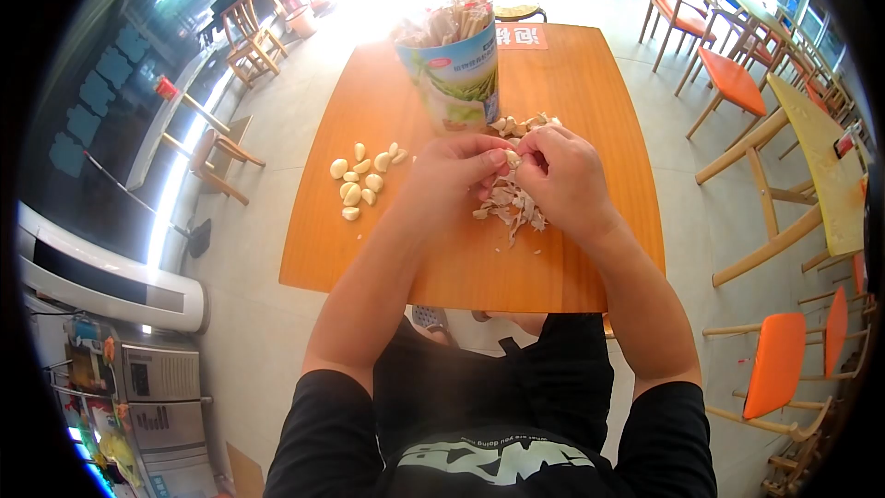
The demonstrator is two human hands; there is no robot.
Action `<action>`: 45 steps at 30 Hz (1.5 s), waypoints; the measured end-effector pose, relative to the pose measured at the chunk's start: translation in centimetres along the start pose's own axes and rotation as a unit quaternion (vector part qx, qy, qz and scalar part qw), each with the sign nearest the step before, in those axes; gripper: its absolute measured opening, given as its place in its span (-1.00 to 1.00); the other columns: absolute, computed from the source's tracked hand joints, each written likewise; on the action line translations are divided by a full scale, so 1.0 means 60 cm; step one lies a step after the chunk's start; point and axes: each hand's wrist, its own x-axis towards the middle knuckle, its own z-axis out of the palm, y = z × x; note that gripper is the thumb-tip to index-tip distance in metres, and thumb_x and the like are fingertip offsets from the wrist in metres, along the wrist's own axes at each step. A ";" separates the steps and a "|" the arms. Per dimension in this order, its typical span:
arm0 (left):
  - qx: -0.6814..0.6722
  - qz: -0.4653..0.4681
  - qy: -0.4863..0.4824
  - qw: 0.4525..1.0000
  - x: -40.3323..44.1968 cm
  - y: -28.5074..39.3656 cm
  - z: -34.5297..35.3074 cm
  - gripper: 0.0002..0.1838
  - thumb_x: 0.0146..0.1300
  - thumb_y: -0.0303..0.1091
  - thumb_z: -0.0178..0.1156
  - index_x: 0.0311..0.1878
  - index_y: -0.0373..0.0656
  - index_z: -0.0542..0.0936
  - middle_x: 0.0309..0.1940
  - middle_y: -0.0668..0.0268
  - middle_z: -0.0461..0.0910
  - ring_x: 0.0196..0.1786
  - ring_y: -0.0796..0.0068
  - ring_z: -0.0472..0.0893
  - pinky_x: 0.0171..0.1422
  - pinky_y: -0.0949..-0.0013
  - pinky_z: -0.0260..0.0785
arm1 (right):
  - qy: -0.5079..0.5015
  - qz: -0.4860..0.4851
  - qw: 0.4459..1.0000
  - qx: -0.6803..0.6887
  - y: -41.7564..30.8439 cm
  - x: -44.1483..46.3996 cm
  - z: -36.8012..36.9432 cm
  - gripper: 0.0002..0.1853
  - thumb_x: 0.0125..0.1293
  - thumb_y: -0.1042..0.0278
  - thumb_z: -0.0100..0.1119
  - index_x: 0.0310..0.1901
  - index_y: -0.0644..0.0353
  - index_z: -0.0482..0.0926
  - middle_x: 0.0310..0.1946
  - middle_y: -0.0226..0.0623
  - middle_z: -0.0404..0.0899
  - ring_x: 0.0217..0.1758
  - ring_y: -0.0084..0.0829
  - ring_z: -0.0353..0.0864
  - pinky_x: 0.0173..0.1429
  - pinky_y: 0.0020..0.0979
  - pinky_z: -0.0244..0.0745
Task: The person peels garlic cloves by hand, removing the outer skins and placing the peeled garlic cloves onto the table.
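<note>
A garlic clove is pinched between my two hands above the wooden table. My left hand closes its thumb and fingers on the clove from the left. From the right, my right hand presses its fingertips at the same clove; its fingers are curled in. Below them lies a heap of papery garlic skins. Unpeeled garlic sits behind my hands, partly hidden by them. Several peeled garlic cloves are spread over the table's left side.
A tall printed bucket full of paper-wrapped sticks stands behind my hands. Chairs with orange seats and a yellow-topped table are on the right. Wooden chairs and a white appliance are on the left.
</note>
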 end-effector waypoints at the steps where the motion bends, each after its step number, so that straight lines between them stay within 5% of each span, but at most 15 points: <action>1: 0.002 0.000 -0.003 1.000 0.000 -0.001 -0.001 -0.78 0.41 -0.38 0.27 0.03 -0.27 0.66 -0.31 0.40 0.64 -0.37 0.62 0.51 -0.28 0.53 0.41 | 0.003 0.002 1.000 0.009 0.000 0.000 0.000 -0.94 0.13 0.51 0.23 -0.43 0.27 0.54 -0.40 -0.13 0.61 -0.28 -0.07 0.60 -0.17 -0.14 0.53; 11: 0.024 0.034 0.012 0.999 -0.005 0.007 0.001 -0.76 0.45 -0.35 0.23 0.05 -0.26 0.69 -0.33 0.41 0.64 -0.37 0.68 0.51 -0.32 0.56 0.38 | -0.028 0.051 0.994 0.095 -0.003 0.002 0.000 -0.94 0.20 0.48 0.25 -0.36 0.27 0.59 -0.37 -0.13 0.63 -0.28 -0.11 0.61 -0.17 -0.17 0.51; 18: -0.025 0.033 -0.012 0.999 -0.003 -0.001 0.002 -0.75 0.44 -0.39 0.23 0.06 -0.35 0.66 -0.33 0.37 0.63 -0.37 0.66 0.55 -0.34 0.57 0.43 | 0.002 -0.072 0.997 -0.017 0.012 -0.005 0.008 -0.87 0.23 0.38 0.22 -0.39 0.25 0.54 -0.35 -0.03 0.62 -0.19 0.04 0.62 -0.07 -0.02 0.51; 22: -0.028 0.041 0.001 0.999 0.003 -0.005 0.001 -0.75 0.45 -0.41 0.21 0.07 -0.38 0.65 -0.30 0.34 0.64 -0.37 0.65 0.56 -0.34 0.55 0.48 | 0.017 -0.006 1.000 -0.013 -0.001 -0.007 0.013 -0.88 0.24 0.40 0.20 -0.38 0.25 0.53 -0.36 -0.02 0.61 -0.20 0.05 0.62 -0.07 -0.01 0.51; 31: -0.068 0.051 0.016 0.996 0.004 -0.006 -0.007 -0.76 0.46 -0.42 0.20 0.06 -0.37 0.64 -0.28 0.30 0.66 -0.35 0.61 0.59 -0.32 0.51 0.55 | 0.045 -0.023 0.997 0.057 0.002 -0.004 0.019 -0.91 0.27 0.43 0.18 -0.35 0.24 0.56 -0.36 -0.03 0.61 -0.23 0.04 0.63 -0.10 -0.02 0.53; 45: -0.061 0.031 0.008 0.998 0.002 -0.007 -0.002 -0.78 0.45 -0.43 0.20 0.03 -0.38 0.64 -0.31 0.28 0.66 -0.39 0.62 0.59 -0.35 0.51 0.60 | 0.050 -0.071 0.996 -0.017 -0.002 -0.007 0.013 -0.95 0.24 0.50 0.20 -0.35 0.23 0.54 -0.37 -0.11 0.57 -0.25 0.01 0.57 -0.16 -0.08 0.49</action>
